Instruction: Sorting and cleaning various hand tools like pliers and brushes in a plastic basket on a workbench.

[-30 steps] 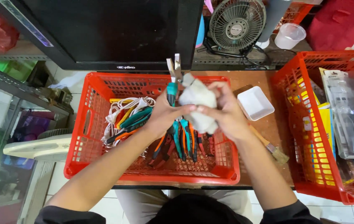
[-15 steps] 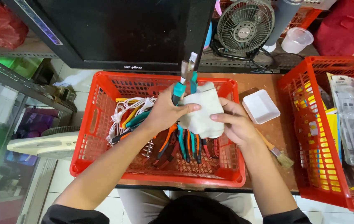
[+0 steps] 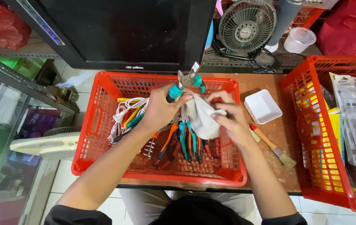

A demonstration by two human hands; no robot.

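A brown wooden worktop (image 3: pixel 269 137) stands in a cluttered shop corner, with a large dark screen (image 3: pixel 115 29) behind it and a small desk fan (image 3: pixel 246 26) to its right. On the worktop sits a red plastic basket (image 3: pixel 90 125) holding a row of pliers with orange and teal handles (image 3: pixel 184 143) and a bundle of white cable (image 3: pixel 123 112) at its left end.

Above the basket, the left hand (image 3: pixel 159 110) is closed around the teal handles of a pair of cutting pliers (image 3: pixel 186 81). The metal jaws stick up and away from the person, clear of the fingers (image 3: pixel 178 102), which wrap the grips just below the pivot. The right hand (image 3: pixel 230 118) is closed on a white cloth (image 3: pixel 198 118); its thumb and fingers pinch the cloth, which hangs between the two hands and touches the lower end of the pliers' handles.

Just right of the basket lie a small white square tray (image 3: pixel 262 106) and a paintbrush with a wooden handle (image 3: pixel 271 146). A second red basket (image 3: pixel 311 137) full of packaged goods stands at the far right.
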